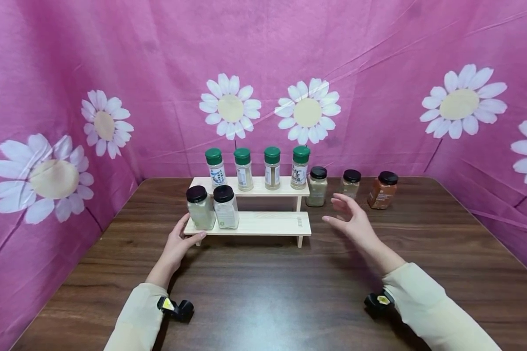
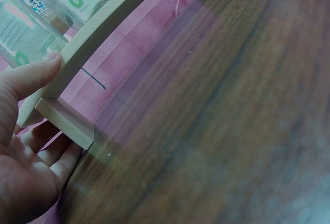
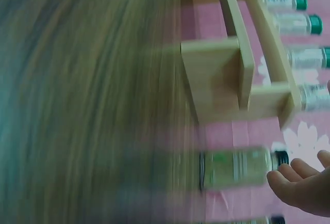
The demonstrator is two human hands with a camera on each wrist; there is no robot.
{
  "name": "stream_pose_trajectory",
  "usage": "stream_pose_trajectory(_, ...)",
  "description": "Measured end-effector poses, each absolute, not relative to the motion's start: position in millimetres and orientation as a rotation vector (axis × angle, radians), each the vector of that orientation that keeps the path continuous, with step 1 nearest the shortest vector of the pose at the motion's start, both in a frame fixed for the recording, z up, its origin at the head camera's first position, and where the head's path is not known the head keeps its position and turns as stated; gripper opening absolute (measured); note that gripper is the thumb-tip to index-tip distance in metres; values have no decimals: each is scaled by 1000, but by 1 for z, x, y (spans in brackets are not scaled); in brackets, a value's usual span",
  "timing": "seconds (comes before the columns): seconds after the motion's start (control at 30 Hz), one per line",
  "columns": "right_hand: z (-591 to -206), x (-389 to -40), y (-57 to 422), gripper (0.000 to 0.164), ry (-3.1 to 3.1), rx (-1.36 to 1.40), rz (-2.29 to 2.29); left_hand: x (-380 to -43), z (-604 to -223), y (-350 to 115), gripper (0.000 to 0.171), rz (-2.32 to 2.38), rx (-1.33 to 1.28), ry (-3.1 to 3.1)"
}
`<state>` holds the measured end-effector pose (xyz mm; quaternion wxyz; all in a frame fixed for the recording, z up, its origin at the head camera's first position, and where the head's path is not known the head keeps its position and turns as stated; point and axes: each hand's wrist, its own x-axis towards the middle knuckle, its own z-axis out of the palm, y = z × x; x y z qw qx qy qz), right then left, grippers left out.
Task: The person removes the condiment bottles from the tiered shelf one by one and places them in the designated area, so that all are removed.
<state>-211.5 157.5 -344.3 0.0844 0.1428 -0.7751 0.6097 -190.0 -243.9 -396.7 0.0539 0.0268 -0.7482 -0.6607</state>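
Note:
A two-tier wooden spice rack (image 1: 272,223) stands on the table. My left hand (image 1: 178,243) holds its lower left end; in the left wrist view the thumb (image 2: 44,72) lies on the shelf's front edge and the fingers curl beside the leg (image 2: 67,123). Two black-lidded spice jars, a greenish one (image 1: 200,213) and a pale one (image 1: 226,212), stand on that shelf's left half. My right hand (image 1: 353,222) hangs in the air right of the rack, fingers apart, holding nothing. Nearest it are a green-grey jar (image 1: 317,190) and a partly hidden jar (image 1: 350,185).
Several green-capped shakers (image 1: 272,170) line the upper shelf. A black-lidded jar of red-brown spice (image 1: 381,193) stands at the right on the dark wooden table (image 1: 254,292). Behind hangs a pink cloth (image 1: 167,73) with white flowers.

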Motion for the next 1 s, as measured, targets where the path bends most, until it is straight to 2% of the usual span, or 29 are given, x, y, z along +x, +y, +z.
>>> stream_pose_trajectory(0.5, -343, -212, 82, 56, -2210, 627, 2021, -191, -398, -244, 74, -1999, 80, -2271)
stream_pose_trajectory(1.0, -338, -214, 28, 60, -2272, 652, 2022, -190, -395, -243, 74, -2005, 76, -2272)
